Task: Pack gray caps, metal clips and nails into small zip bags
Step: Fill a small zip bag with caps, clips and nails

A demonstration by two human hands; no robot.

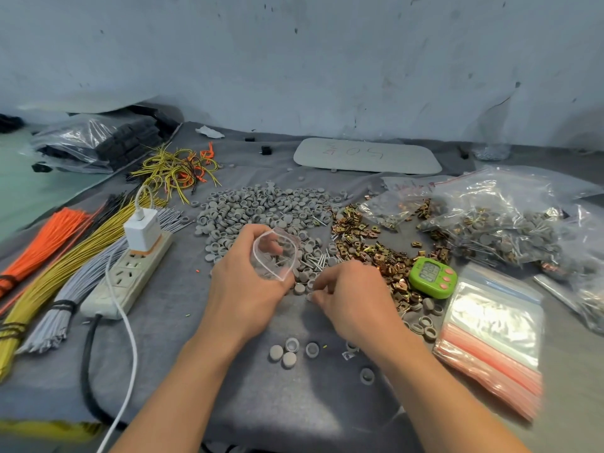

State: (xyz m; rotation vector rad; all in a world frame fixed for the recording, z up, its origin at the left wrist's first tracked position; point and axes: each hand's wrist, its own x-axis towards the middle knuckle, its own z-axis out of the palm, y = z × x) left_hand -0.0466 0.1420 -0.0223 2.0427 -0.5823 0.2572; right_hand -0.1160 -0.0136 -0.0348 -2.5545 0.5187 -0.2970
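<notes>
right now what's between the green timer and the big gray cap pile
A spread of metal clips, plus a few nails, seen in the head view.

Even, soft daylight; wide-angle bending, blurred edges.

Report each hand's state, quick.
Left hand: holds the small zip bag open.
Right hand: fingers curled at the gray caps; grip cannot be told.

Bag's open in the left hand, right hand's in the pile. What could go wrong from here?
1. The left hand alone holds the zip bag open; a slack grip could drop it or spill any contents.
2. Loose nails lie mixed among the gray caps beside the metal clips, so the right hand may pick a wrong count or get pricked.
</notes>
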